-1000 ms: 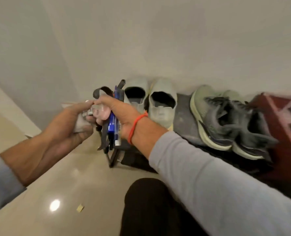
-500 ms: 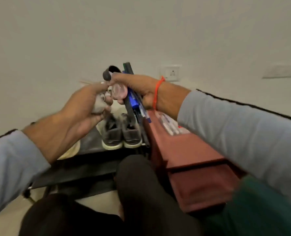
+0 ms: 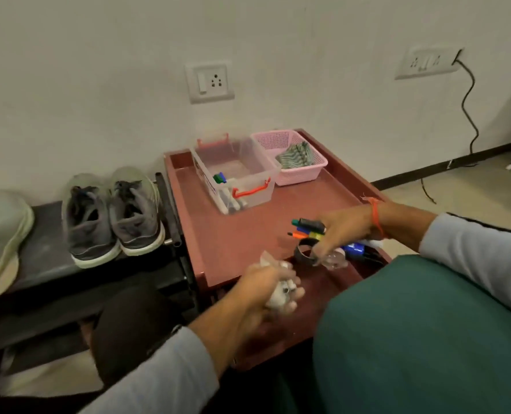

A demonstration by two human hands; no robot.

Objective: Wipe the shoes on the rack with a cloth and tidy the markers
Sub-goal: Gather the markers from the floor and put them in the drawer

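Observation:
My right hand (image 3: 342, 231) grips a bundle of markers (image 3: 309, 230) with a black strap loop (image 3: 305, 251) and a clear pinkish piece, low over the red-brown tray table (image 3: 239, 234). Near the table's front edge, my left hand (image 3: 270, 286) clutches a crumpled white cloth (image 3: 281, 291). A clear plastic box (image 3: 236, 174) on the table holds a few markers. A pink basket (image 3: 290, 156) beside it holds a striped cloth. A grey pair of shoes (image 3: 113, 216) stands on the black rack (image 3: 48, 264) to the left, with a pale green shoe (image 3: 0, 234) at the far left.
A white wall with a socket plate (image 3: 209, 82) rises behind the table. A second socket with a black cable (image 3: 469, 94) is at the right. My knees, one in black and one in green, fill the foreground.
The view swung right from the shoe rack to the red table. Both hands came down from chest height to the table, still holding the marker bundle and the cloth.

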